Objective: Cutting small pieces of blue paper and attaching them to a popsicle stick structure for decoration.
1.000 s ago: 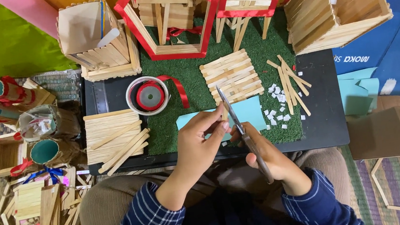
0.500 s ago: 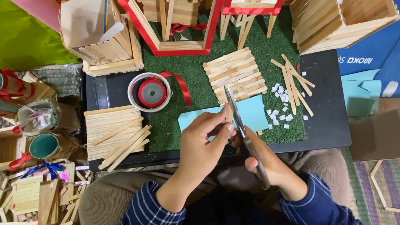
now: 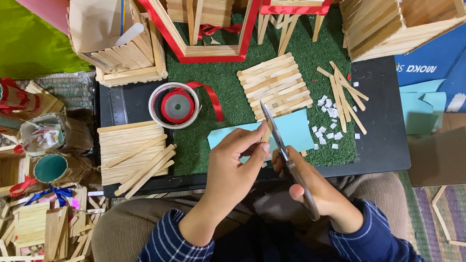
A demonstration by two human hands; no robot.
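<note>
My right hand [image 3: 312, 183] grips a pair of scissors [image 3: 283, 154] whose blades point up and away from me. My left hand [image 3: 236, 162] pinches a thin wooden stick [image 3: 266, 135] right at the blades. Both hands hover over the near edge of a green turf mat [image 3: 224, 97] on a black board. A light blue paper sheet [image 3: 295, 130] lies under the hands. Small white paper scraps [image 3: 328, 122] are scattered to the right of it.
A roll of red ribbon [image 3: 176, 105] sits left of centre. Flat stick panels [image 3: 127, 152] and loose sticks [image 3: 343, 94] lie on the board. Stick-built houses [image 3: 205, 19] and a crate [image 3: 403, 6] stand at the back. More stick crafts [image 3: 17, 140] crowd the floor at left. A cardboard box [image 3: 463, 154] is at right.
My hands and the scissors stay in nearly the same spot. The scissors tilt slightly and my left fingers shift a little at the blades.
</note>
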